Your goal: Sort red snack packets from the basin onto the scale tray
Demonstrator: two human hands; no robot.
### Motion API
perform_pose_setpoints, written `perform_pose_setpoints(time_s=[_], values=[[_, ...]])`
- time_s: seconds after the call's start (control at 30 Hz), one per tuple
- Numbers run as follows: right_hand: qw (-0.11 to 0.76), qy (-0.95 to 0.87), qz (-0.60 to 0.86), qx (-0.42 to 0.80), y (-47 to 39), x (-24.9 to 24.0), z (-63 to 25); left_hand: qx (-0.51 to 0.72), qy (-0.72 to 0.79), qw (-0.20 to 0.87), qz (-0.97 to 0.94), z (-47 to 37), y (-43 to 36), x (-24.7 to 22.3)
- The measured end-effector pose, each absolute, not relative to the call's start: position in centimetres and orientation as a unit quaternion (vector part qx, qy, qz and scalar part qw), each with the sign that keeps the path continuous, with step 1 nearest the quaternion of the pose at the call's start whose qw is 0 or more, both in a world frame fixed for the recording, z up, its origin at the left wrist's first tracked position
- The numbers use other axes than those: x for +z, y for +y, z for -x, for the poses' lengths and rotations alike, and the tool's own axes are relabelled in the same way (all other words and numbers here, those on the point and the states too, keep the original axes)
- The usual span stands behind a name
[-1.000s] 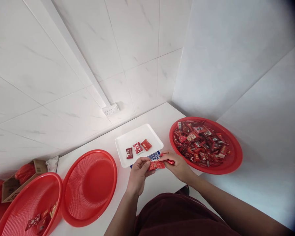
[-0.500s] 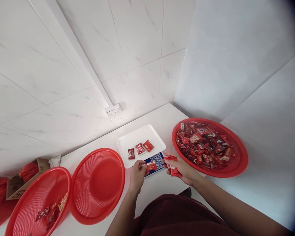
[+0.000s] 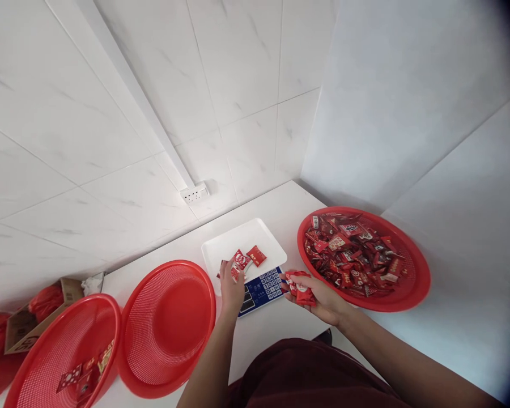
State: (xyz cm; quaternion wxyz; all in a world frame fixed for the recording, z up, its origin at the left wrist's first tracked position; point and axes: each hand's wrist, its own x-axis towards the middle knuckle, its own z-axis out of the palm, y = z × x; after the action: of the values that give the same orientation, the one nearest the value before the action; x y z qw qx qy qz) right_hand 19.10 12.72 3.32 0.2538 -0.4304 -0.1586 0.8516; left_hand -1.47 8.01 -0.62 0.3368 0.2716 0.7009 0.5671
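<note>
My left hand (image 3: 232, 288) is at the near edge of the white scale tray (image 3: 255, 229), its fingers closed on a small red-and-white snack packet (image 3: 237, 274). Two more red packets show on the tray: a patterned one (image 3: 240, 259) right beside my fingers and a plain red packet (image 3: 256, 256) to its right. Another packet is mostly hidden behind the hand. My right hand (image 3: 318, 297) is wrapped round several red snack packets (image 3: 300, 289), palm up, to the right of the scale's blue keypad (image 3: 266, 290).
A red basket (image 3: 420, 277) full of red packets stands at the right. Left of the tray is a red basket with nothing visible inside (image 3: 174, 317). Farther left, another red basket (image 3: 38, 368) holds a few packets. A cardboard box (image 3: 21, 328) and a wall socket (image 3: 194, 194) lie beyond.
My left hand has moved left and up from over the keypad to the tray with the packet. The scale's display now shows. My right hand keeps holding its packets in nearly the same place.
</note>
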Motion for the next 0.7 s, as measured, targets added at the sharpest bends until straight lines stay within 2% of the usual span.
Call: perform_pose_setpoints(time_s=[0.07,0.17,0.23,0.43,0.7], values=[[0.252,-0.144,0.388,0.875,12.9,3.7,-19.1,0.538,0.704,0.346,-0.307,-0.1,7.4,0.6],[0.238,-0.158,0.338,0.897,13.0,4.3,-19.2,0.485,0.655,0.472,-0.336,-2.4,6.5,2.4],[0.221,-0.186,0.312,0.905,13.1,4.5,-19.1,0.474,0.621,0.519,-0.348,-3.5,6.2,3.3],[0.208,-0.222,0.278,0.911,13.0,5.4,-18.9,0.497,0.569,0.584,-0.297,-4.4,6.0,4.9],[0.176,-0.259,0.282,0.907,12.6,6.6,-18.7,0.529,0.534,0.6,-0.274,-4.8,5.7,6.5]])
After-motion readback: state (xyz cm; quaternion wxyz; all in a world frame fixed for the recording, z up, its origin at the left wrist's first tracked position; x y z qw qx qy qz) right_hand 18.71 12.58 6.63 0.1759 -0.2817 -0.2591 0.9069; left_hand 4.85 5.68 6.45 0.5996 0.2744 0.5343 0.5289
